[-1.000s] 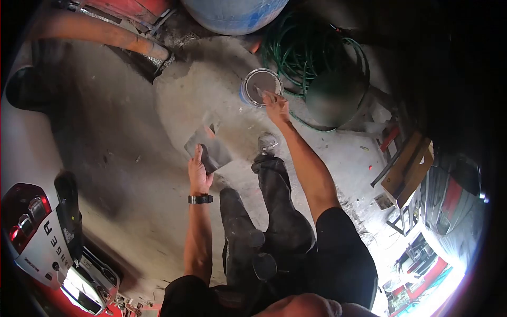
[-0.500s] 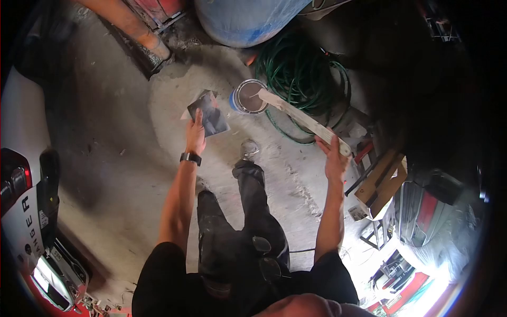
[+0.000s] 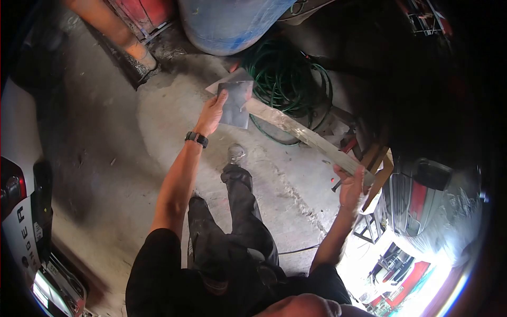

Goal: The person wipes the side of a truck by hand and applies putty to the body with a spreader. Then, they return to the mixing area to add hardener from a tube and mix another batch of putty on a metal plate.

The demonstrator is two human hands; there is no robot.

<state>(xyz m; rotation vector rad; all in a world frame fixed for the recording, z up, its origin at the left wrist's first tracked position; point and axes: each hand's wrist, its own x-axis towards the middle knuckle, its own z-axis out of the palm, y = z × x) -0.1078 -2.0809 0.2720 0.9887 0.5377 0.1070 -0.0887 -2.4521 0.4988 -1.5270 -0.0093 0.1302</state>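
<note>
Slip risk, dark sheet: held at one edge only by the left hand (image 3: 211,113), so a hard push from the stick could tip it or twist it out of the grip; judgement.
Drip risk, stick tip: patchy, wet-looking face on the long wooden stick (image 3: 311,138); if that is loose material, a tilt or a quick swing could drop it on the floor (image 3: 158,132) or the shoe (image 3: 237,154).
Control risk, long reach: stick held by its far end, so a small wrist turn would swing the tip widely, off the sheet or into the green hose coil (image 3: 280,79).
Left grip: closed, thumb on the upper face of the dark sheet (image 3: 235,108); fingers beneath hidden. Pale flat piece (image 3: 215,85) shows behind the sheet; cannot tell whether it is held too.
Right grip: right hand (image 3: 351,186) closed on the stick's end, thumb on one side, fingers on the other; some blur.
Sheet position: just left of the hose coil, seen from the wearer's side.
Stick position: slanting along the near side of the hose coil; tip at the sheet's right edge, firm contact not certain.
Near the right hand: cardboard box (image 3: 388,164), right of and nearer than the hose coil.
</note>
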